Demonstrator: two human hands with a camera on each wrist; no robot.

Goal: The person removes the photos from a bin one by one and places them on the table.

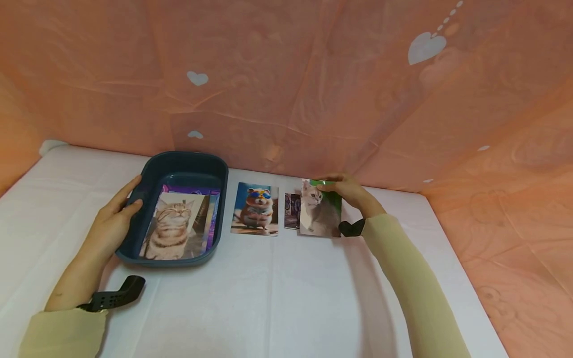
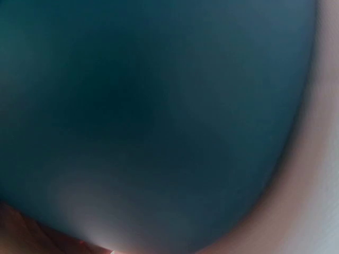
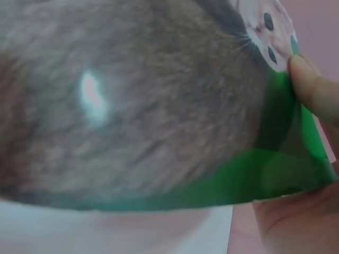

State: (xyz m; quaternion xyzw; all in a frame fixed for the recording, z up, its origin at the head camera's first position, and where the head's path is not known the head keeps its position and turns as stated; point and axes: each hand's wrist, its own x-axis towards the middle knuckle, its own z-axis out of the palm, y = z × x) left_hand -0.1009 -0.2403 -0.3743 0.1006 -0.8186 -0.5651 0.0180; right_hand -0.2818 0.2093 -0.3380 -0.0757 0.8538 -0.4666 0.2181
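My left hand (image 1: pixel 110 219) holds the left rim of a dark blue plastic tray (image 1: pixel 190 169), whose wall fills the left wrist view. Inside the tray, a photo card of a squinting tabby cat (image 1: pixel 170 228) lies over other cards with purple edges. My right hand (image 1: pixel 353 193) pinches the top edge of a photo card of a sitting cat (image 1: pixel 320 214). Up close in the right wrist view, that cat card (image 3: pixel 143 106) looks bent, with the thumb (image 3: pixel 315 90) on its printed face. It partly covers a darker photo card (image 1: pixel 292 211).
Between the tray and the right hand lies a photo card of a hamster in sunglasses (image 1: pixel 257 209). A white cloth (image 1: pixel 241 298) covers the table. Behind it hangs an orange curtain (image 1: pixel 268 89) with white hearts, which continues along the right side.
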